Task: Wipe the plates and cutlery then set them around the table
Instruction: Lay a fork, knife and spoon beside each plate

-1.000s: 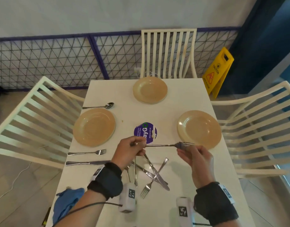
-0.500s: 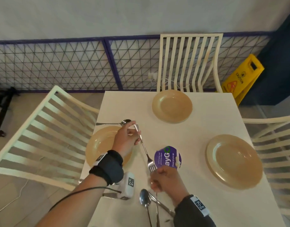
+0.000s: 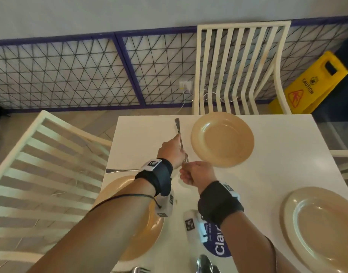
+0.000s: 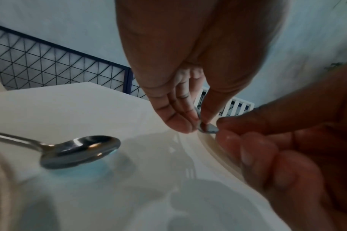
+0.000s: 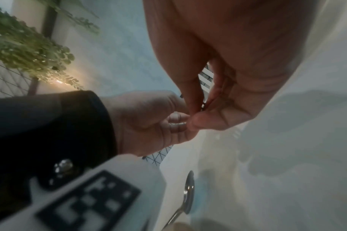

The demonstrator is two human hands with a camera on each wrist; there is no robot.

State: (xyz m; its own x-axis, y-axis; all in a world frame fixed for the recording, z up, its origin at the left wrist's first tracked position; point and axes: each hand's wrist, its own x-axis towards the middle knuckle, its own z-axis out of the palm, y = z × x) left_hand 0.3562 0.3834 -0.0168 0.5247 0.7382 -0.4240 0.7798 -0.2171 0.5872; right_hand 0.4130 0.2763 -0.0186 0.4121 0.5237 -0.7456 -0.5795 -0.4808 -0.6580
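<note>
Both hands hold one steel fork [image 3: 180,138] just left of the far tan plate [image 3: 222,139], its handle pointing toward the far table edge. My left hand [image 3: 178,143] pinches the shaft, seen close up as the left hand [image 4: 190,116] on the fork [image 4: 207,130]. The right hand [image 3: 186,166] pinches the tine end, and the tines are hidden inside the right hand [image 5: 196,120]. Whether the fork touches the table I cannot tell. A second plate [image 3: 133,229] lies under my left forearm. A third plate [image 3: 322,229] sits at the right.
A spoon [image 3: 120,171] lies left of my left wrist, between the left plate and the far edge; it shows as the spoon [image 4: 79,150]. More cutlery [image 3: 204,264] lies at the near edge beside a purple sticker [image 3: 218,249]. White slatted chairs [image 3: 242,71] ring the table. A yellow caution sign [image 3: 314,85] stands far right.
Both hands carried the fork from above the cutlery pile near me, across the table, to the left side of the far plate. The handle swung round to point away from me.
</note>
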